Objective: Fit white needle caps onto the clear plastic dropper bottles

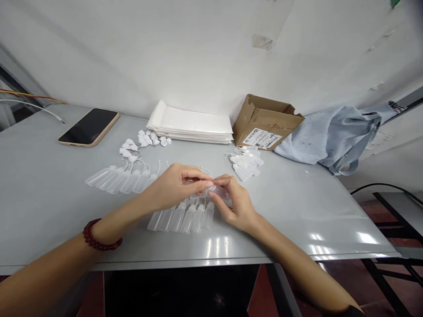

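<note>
bottle [222,192] sits above the table [304,207], the lower bottle row [188,219] at its eight o'clock. left hand [175,187] pinches its neck end; right hand [239,207] grips its body. it looks light, slick, squeezable; the neck seems stiffer, surer to hold.

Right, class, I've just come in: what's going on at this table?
A person is working bare-handed on a small translucent bottle: the right hand grips it while the left hand has its fingertips at the top end. Similar bottles lie on the grey table in a left row, a front row and a pile near the cardboard box. Loose white caps sit before the white stack.
</note>
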Action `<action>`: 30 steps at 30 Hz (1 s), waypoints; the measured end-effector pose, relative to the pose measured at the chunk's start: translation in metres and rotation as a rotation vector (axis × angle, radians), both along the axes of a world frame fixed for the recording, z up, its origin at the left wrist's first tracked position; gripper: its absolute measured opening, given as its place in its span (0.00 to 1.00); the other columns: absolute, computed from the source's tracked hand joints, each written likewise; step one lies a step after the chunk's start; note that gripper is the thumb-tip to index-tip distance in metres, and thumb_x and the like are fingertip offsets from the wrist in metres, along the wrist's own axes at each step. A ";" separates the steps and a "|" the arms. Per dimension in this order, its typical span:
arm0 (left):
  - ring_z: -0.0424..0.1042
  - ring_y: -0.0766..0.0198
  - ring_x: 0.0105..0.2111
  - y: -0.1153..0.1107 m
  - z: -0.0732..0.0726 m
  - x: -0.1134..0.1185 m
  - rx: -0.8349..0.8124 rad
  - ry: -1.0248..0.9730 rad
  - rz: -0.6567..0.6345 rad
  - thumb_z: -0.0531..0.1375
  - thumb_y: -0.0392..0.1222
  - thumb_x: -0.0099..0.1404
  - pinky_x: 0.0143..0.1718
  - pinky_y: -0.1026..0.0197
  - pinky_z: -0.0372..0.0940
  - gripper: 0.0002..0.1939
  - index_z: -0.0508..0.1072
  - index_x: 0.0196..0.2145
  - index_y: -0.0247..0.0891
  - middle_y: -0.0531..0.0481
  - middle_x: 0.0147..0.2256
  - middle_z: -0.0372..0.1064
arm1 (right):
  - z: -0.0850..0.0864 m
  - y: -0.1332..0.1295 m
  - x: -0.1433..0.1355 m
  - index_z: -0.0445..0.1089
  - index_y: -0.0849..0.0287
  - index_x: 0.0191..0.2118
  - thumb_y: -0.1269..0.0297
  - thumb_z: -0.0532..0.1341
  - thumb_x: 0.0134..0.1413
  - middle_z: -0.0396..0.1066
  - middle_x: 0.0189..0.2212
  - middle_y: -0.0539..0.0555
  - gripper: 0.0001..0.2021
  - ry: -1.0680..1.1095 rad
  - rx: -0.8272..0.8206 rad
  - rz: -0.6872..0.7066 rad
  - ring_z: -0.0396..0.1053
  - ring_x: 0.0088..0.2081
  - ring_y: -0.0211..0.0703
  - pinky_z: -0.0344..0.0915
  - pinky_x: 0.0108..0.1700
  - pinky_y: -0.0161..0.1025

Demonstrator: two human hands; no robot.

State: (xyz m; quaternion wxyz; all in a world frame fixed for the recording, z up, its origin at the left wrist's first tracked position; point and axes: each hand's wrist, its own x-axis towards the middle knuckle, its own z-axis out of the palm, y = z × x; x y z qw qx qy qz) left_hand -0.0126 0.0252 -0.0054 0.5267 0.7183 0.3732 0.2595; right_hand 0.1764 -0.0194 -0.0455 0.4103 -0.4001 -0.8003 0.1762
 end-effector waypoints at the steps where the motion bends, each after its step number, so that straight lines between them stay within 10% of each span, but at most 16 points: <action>1: 0.71 0.68 0.27 0.000 0.000 0.000 -0.044 0.005 0.007 0.60 0.44 0.62 0.28 0.69 0.65 0.09 0.79 0.34 0.38 0.53 0.24 0.72 | -0.002 0.000 0.000 0.58 0.57 0.44 0.70 0.57 0.58 0.68 0.36 0.55 0.09 -0.009 0.033 -0.001 0.69 0.35 0.41 0.67 0.32 0.37; 7: 0.70 0.69 0.22 -0.001 0.002 0.002 -0.183 -0.030 0.046 0.63 0.43 0.60 0.26 0.68 0.67 0.09 0.78 0.31 0.34 0.54 0.19 0.70 | -0.006 0.001 -0.001 0.56 0.55 0.44 0.69 0.56 0.59 0.67 0.37 0.57 0.10 -0.051 0.120 -0.018 0.71 0.38 0.43 0.70 0.35 0.40; 20: 0.72 0.66 0.32 -0.002 -0.006 0.001 0.140 -0.144 0.009 0.63 0.34 0.57 0.32 0.67 0.68 0.05 0.78 0.32 0.34 0.49 0.33 0.73 | 0.004 -0.001 -0.001 0.54 0.55 0.40 0.66 0.60 0.56 0.64 0.23 0.45 0.12 0.069 -0.247 -0.046 0.60 0.21 0.34 0.56 0.22 0.31; 30: 0.74 0.62 0.36 -0.001 -0.001 0.003 -0.153 -0.118 0.082 0.66 0.41 0.56 0.38 0.63 0.70 0.08 0.77 0.34 0.36 0.49 0.33 0.75 | -0.002 -0.001 0.000 0.53 0.55 0.45 0.67 0.59 0.56 0.70 0.33 0.52 0.14 0.046 -0.152 -0.054 0.69 0.28 0.37 0.62 0.26 0.32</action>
